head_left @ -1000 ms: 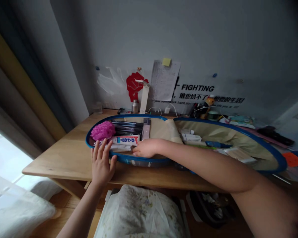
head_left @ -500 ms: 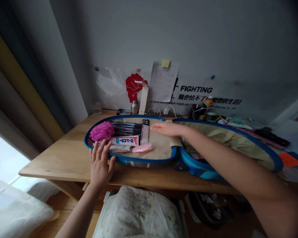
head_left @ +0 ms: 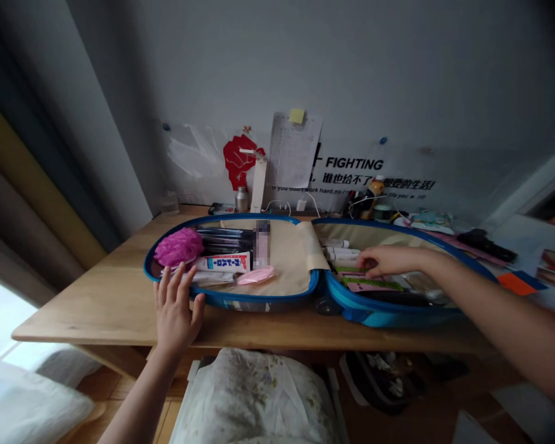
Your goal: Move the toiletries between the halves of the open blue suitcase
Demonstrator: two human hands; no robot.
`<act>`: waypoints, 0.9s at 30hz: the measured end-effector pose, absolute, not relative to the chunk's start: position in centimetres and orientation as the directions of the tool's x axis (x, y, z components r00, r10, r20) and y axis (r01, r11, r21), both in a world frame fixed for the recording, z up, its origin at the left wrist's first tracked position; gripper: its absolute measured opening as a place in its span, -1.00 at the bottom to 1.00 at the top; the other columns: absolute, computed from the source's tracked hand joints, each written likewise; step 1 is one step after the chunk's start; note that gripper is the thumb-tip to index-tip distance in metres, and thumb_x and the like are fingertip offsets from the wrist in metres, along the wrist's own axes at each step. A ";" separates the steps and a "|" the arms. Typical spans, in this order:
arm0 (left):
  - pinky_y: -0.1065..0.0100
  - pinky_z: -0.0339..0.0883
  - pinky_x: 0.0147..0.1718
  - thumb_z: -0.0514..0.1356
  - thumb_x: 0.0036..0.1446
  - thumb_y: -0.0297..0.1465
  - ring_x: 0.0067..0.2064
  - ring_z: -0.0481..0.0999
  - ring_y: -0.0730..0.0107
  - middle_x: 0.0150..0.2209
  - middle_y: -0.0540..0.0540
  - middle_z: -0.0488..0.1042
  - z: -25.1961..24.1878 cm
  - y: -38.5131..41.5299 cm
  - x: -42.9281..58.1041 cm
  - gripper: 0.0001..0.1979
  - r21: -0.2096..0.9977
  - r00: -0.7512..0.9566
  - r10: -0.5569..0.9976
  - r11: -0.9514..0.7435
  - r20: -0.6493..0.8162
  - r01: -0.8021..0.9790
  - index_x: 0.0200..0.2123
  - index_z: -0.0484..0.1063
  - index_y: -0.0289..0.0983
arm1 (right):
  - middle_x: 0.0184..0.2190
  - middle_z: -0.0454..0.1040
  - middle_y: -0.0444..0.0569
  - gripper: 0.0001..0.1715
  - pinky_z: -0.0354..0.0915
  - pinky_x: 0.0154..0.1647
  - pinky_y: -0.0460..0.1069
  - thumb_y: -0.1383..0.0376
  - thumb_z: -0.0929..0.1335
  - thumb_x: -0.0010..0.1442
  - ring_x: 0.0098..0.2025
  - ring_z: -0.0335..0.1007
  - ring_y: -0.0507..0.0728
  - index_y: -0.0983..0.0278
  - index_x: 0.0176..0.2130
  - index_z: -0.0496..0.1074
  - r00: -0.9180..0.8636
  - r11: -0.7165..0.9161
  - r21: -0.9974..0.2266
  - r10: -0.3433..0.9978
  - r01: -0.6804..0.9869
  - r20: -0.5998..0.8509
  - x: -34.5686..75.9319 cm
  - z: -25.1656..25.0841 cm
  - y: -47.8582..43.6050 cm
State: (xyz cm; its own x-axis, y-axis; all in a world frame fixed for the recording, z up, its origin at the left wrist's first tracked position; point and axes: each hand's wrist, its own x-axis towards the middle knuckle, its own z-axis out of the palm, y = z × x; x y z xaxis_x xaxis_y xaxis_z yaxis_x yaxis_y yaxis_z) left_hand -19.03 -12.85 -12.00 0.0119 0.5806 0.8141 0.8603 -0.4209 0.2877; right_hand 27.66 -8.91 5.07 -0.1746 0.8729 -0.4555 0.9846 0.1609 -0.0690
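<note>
An open blue suitcase (head_left: 263, 298) lies with both halves spread on the table. My left hand (head_left: 178, 308) has its fingers spread on the near rim of the left half, by a magenta bath puff (head_left: 179, 245). Beside the puff are a toothpaste box (head_left: 224, 263), dark flat packages (head_left: 226, 239) and a pink oval item (head_left: 256, 275). Over the right half, my right hand (head_left: 386, 260) has its fingers curled down at a green and pink packet (head_left: 370, 281); what they hold, if anything, is hidden. White tubes (head_left: 343, 254) lie just left of these fingertips.
The wooden table (head_left: 83, 296) extends left of the suitcase. Behind stand a silver bottle (head_left: 241, 200), a white lamp (head_left: 259, 185) and cables. Papers and clutter (head_left: 485, 243) lie at the right. A chair with a floral cover (head_left: 259, 394) stands in front, a bin (head_left: 379, 382) below.
My right hand has moved right, from above the left half to inside the right half, and its fingers have curled. The white tubes and green packet now show. My left hand stays on the rim.
</note>
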 end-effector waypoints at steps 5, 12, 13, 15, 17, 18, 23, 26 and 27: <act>-0.14 -0.17 0.41 0.01 0.39 -0.26 0.48 -0.07 -0.04 0.37 -0.30 0.21 -12.1 -12.8 -19.1 -0.49 0.280 0.020 0.580 -0.421 0.814 0.863 0.36 0.19 -0.21 | -0.06 0.44 0.16 -0.44 0.29 -0.04 0.04 0.18 0.41 -0.13 -0.02 0.42 0.29 0.29 -0.09 0.41 -0.126 0.146 0.016 0.901 0.989 -0.415 28.5 3.7 -11.7; -0.14 -0.18 0.41 0.01 0.39 -0.26 0.48 -0.05 -0.05 0.36 -0.30 0.22 -12.1 -12.8 -19.0 -0.49 0.279 0.017 0.577 -0.420 0.817 0.864 0.35 0.20 -0.21 | -0.03 0.44 0.15 -0.67 0.27 -0.02 0.07 0.18 0.32 0.10 -0.03 0.44 0.28 0.25 -0.13 0.39 -0.131 0.151 0.017 0.908 0.988 -0.398 28.6 3.2 -12.8; -0.14 -0.19 0.41 0.01 0.39 -0.26 0.48 -0.05 -0.04 0.36 -0.30 0.22 -12.1 -12.8 -19.0 -0.49 0.279 0.017 0.577 -0.419 0.816 0.864 0.35 0.20 -0.21 | -0.03 0.45 0.15 -0.69 0.27 -0.03 0.06 0.19 0.31 0.12 -0.04 0.44 0.27 0.24 -0.13 0.39 -0.133 0.151 0.016 0.911 0.988 -0.389 28.6 3.2 -12.8; -0.14 -0.20 0.41 0.02 0.39 -0.27 0.48 -0.06 -0.04 0.36 -0.30 0.22 -12.1 -12.8 -19.0 -0.49 0.277 0.019 0.578 -0.420 0.816 0.864 0.35 0.20 -0.21 | -0.05 0.47 0.13 -0.74 0.27 -0.07 0.05 0.23 0.31 0.12 -0.08 0.46 0.25 0.23 -0.15 0.39 -0.131 0.152 0.027 0.919 0.988 -0.372 28.8 3.0 -12.8; -0.14 -0.20 0.41 0.02 0.39 -0.27 0.48 -0.06 -0.04 0.36 -0.30 0.22 -12.1 -12.8 -19.0 -0.49 0.278 0.020 0.578 -0.422 0.816 0.863 0.35 0.20 -0.21 | -0.11 0.49 0.11 -0.81 0.26 -0.13 0.04 0.27 0.32 0.11 -0.13 0.46 0.23 0.21 -0.21 0.40 -0.118 0.143 0.047 0.930 0.989 -0.348 29.0 2.8 -12.7; -0.14 -0.19 0.41 0.02 0.39 -0.27 0.48 -0.06 -0.04 0.36 -0.29 0.22 -12.1 -12.8 -19.0 -0.49 0.277 0.022 0.578 -0.424 0.816 0.862 0.35 0.20 -0.20 | -0.14 0.50 0.09 -0.86 0.25 -0.15 0.03 0.29 0.33 0.10 -0.16 0.46 0.22 0.20 -0.25 0.39 -0.111 0.137 0.056 0.936 0.989 -0.333 29.2 2.6 -12.7; -0.14 -0.15 0.40 0.02 0.39 -0.27 0.48 -0.05 -0.04 0.36 -0.29 0.22 -11.9 -12.8 -19.0 -0.50 0.280 0.023 0.575 -0.432 0.818 0.857 0.34 0.20 -0.20 | -0.29 0.49 0.03 -0.92 0.21 -0.22 0.00 0.36 0.33 0.07 -0.26 0.43 0.17 0.19 -0.39 0.30 -0.105 0.125 0.049 0.950 0.991 -0.293 29.6 2.1 -12.7; -0.14 -0.14 0.40 0.01 0.39 -0.27 0.48 -0.05 -0.04 0.35 -0.30 0.23 -11.8 -12.9 -19.0 -0.51 0.279 0.022 0.570 -0.435 0.821 0.856 0.34 0.22 -0.21 | -0.36 0.47 -0.01 -0.93 0.20 -0.27 -0.01 0.31 0.30 0.14 -0.32 0.39 0.14 0.18 -0.39 0.27 -0.109 0.121 0.024 0.950 0.992 -0.293 30.0 2.6 -12.7; -0.14 -0.15 0.40 0.01 0.39 -0.27 0.48 -0.05 -0.03 0.35 -0.30 0.23 -11.8 -12.9 -19.0 -0.51 0.280 0.021 0.570 -0.435 0.821 0.856 0.33 0.22 -0.22 | -0.39 0.46 -0.03 -0.92 0.20 -0.28 -0.02 0.28 0.29 0.16 -0.34 0.37 0.13 0.18 -0.39 0.27 -0.111 0.117 0.002 0.951 0.993 -0.288 30.2 2.9 -12.7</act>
State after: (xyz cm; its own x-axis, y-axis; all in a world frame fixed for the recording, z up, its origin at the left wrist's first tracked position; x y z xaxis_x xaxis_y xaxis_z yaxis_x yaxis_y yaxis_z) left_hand -19.01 -12.94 -11.82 0.0211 0.5701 0.8213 0.8561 -0.4346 0.2797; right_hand 30.24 -12.72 2.90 -0.1111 0.9510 -0.2885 0.9932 0.1165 0.0018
